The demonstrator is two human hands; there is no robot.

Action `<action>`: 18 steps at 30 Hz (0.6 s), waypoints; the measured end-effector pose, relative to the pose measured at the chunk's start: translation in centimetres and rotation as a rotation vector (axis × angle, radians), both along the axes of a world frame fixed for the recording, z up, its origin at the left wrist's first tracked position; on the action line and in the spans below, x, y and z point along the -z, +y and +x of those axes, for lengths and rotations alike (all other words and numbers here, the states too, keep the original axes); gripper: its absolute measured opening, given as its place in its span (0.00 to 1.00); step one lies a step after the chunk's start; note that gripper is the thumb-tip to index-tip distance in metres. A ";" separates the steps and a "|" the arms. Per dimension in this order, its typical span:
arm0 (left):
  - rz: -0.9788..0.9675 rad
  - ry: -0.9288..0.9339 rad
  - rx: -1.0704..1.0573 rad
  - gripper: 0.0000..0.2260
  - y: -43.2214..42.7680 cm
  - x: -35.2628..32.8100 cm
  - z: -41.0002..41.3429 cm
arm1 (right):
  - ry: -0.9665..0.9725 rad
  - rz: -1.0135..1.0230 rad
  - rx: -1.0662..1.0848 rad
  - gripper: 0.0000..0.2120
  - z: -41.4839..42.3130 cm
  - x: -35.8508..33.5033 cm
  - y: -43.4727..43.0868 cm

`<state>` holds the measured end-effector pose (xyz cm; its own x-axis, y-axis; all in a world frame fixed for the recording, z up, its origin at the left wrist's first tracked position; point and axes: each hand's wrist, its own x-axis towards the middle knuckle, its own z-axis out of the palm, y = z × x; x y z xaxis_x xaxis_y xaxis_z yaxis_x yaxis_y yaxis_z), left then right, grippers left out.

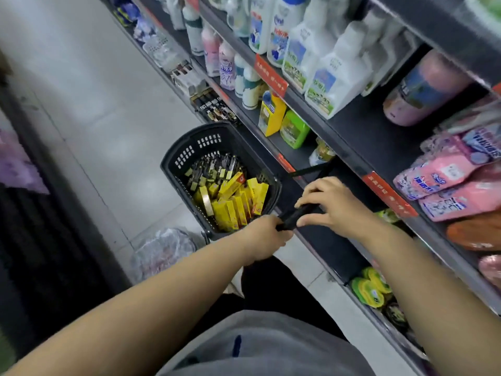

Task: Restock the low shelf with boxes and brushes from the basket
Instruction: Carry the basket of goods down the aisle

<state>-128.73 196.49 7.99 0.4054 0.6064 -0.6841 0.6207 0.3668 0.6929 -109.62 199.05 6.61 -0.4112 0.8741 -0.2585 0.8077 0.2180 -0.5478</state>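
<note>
A black plastic basket (189, 147) stands on the floor beside the shelving. It holds several yellow boxes (235, 202) at its near end and several dark packaged brushes (214, 166) at its far end. The basket's black handle bar (298, 214) reaches toward me, and both hands are on it. My left hand (264, 237) is closed around the bar's near end. My right hand (333, 204) grips it just beyond, fingers over the top. The low shelf (325, 240) is a dark, mostly bare ledge right of the basket.
Dark brush packs (217, 107) lie on the low shelf further along. Bottles, a yellow box (271, 112) and a green tub fill the shelves above. Pink packets (455, 180) and green-yellow rolls (371, 289) sit at right. A clear plastic bag (162, 253) lies on the floor.
</note>
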 end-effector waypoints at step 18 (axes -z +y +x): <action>-0.138 -0.209 -0.335 0.11 17.3 -1.5 -12.3 | 0.370 -0.034 0.311 0.39 -13.1 0.3 16.6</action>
